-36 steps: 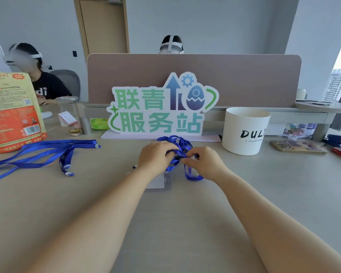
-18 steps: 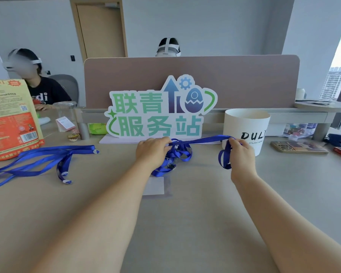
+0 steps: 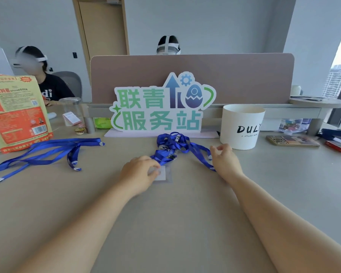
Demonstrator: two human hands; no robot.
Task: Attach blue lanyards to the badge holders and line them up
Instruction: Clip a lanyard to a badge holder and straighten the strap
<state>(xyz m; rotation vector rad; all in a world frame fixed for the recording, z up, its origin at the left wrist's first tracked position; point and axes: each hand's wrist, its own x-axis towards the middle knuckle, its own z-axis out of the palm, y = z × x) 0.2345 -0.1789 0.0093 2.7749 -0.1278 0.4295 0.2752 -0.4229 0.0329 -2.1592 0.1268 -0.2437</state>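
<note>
A tangled blue lanyard (image 3: pixel 173 143) lies on the table in front of the sign, its metal clip (image 3: pixel 172 157) at the near end. Just below the clip lies a clear badge holder (image 3: pixel 164 174). My left hand (image 3: pixel 139 173) covers the holder's left side, with thumb and fingertips pinching its edge. My right hand (image 3: pixel 225 161) hovers to the right of the lanyard's loose strap with fingers loosely curled, holding nothing. Several more blue lanyards (image 3: pixel 47 152) are spread out at the left.
A green and blue standing sign (image 3: pixel 161 107) is at the back, with a white paper bucket (image 3: pixel 242 127) to its right and a phone (image 3: pixel 292 141) beyond. An orange snack bag (image 3: pixel 18 113) stands far left. Two people sit behind the desk divider.
My right hand has let go of the lanyard strap, which now lies on the table. My left hand has moved down from the lanyard bundle onto the badge holder.
</note>
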